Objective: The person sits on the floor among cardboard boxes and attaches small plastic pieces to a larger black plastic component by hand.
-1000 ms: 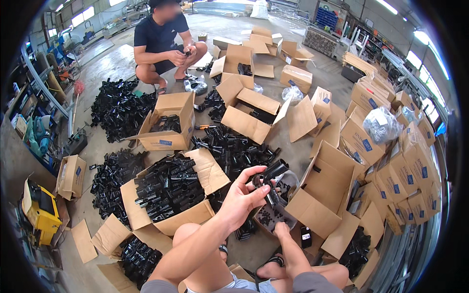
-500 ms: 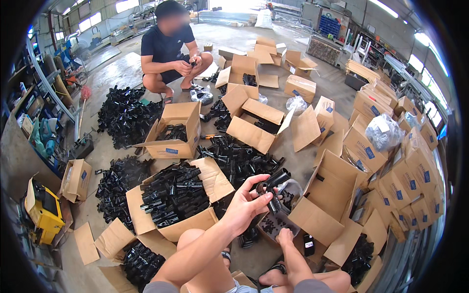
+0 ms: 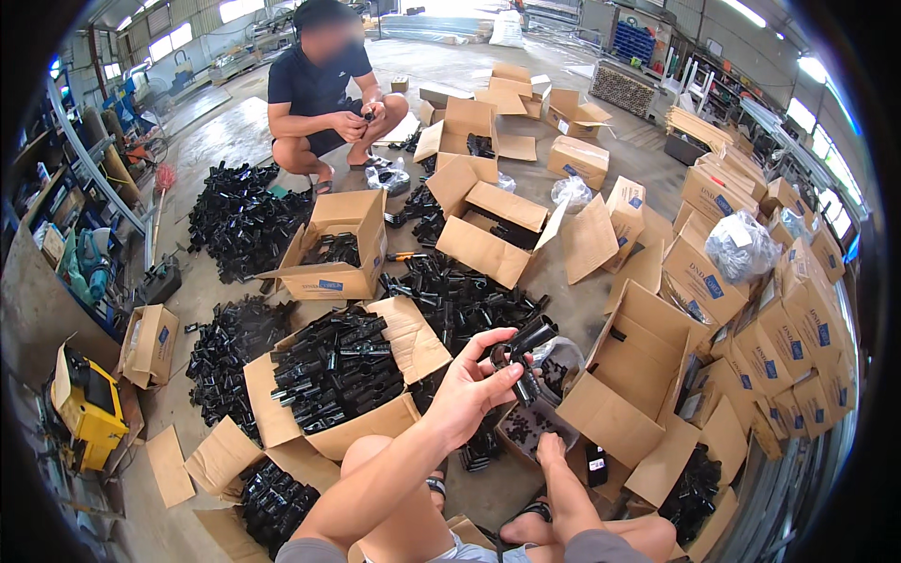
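- A black pipe fitting (image 3: 522,352) sits raised in the left hand (image 3: 469,389), above the floor between two open boxes; its tube end points up and to the right.
- The left fingers (image 3: 495,344) curl around the fitting, thumb and forefinger pinching it. Part of the fitting is hidden behind them, so its full shape is hard to make out.
- The right hand (image 3: 550,448) is low, just under the fitting, reaching into a small tray (image 3: 526,427) of dark small parts. Its fingers are hidden by the tray's contents and the fitting above; whether they are clenched or released cannot be told.
- Left of the hands stands a full box (image 3: 324,413) of black fittings, flaps open.
- Right of them an open box (image 3: 629,394) shows a bare inside wall; its bottom is hidden.
- A loose heap (image 3: 460,300) of black fittings lies on the floor (image 3: 202,291) beyond the hands.
- Farther off, a person (image 3: 324,94) squats, both hands together on a small dark part too small to tell.
- Stacked boxes (image 3: 788,310) along the right bend with the lens and are cut off at the rim.
- The wearer's knees (image 3: 404,507) are cut off at the lower edge.
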Tool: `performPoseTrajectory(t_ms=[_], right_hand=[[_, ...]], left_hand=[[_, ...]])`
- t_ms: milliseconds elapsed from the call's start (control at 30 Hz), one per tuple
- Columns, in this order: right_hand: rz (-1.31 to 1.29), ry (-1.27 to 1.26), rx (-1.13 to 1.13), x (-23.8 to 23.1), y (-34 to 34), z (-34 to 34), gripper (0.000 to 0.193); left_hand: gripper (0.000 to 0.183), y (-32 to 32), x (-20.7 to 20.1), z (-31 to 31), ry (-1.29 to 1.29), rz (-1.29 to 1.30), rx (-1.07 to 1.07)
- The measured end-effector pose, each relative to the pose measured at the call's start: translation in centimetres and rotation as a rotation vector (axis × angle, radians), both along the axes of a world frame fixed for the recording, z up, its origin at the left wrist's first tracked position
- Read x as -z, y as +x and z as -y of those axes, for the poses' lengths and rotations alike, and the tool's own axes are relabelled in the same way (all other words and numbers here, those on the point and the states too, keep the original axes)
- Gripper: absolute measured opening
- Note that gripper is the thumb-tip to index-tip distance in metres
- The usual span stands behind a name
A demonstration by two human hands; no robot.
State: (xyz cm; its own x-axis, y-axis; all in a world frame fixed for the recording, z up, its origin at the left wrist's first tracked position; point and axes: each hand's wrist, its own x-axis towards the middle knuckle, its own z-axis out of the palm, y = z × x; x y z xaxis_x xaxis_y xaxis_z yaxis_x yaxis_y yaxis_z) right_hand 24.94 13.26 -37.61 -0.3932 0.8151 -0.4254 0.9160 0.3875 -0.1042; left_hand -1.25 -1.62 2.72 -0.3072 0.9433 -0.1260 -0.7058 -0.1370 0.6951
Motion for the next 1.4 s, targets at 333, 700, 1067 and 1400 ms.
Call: performPoseTrajectory(t_ms=[333, 700, 1067, 1400], right_hand=[[-0.001, 0.024, -0.01, -0.3, 1.0, 0.1, 0.021], [-0.61, 0.128, 0.429, -8.9, -2.3, 1.6, 0.018], [-1.659, -0.419, 0.443, -30.4, -10.0, 3.1, 0.01], [-1.89, -0.547, 0.427, -39.3, -11.5, 5.6, 0.021]], left_hand=[[0.053, 0.1, 0.0, -0.4, 0.008, -0.003, 0.001], [0.053, 0.2, 0.1, -0.6, -0.003, -0.069, -0.062], [0.053, 0.7, 0.0, -0.2, -0.027, -0.145, -0.089], [0.053, 1.2, 0.6, -1.1, 0.024, -0.284, -0.132]])
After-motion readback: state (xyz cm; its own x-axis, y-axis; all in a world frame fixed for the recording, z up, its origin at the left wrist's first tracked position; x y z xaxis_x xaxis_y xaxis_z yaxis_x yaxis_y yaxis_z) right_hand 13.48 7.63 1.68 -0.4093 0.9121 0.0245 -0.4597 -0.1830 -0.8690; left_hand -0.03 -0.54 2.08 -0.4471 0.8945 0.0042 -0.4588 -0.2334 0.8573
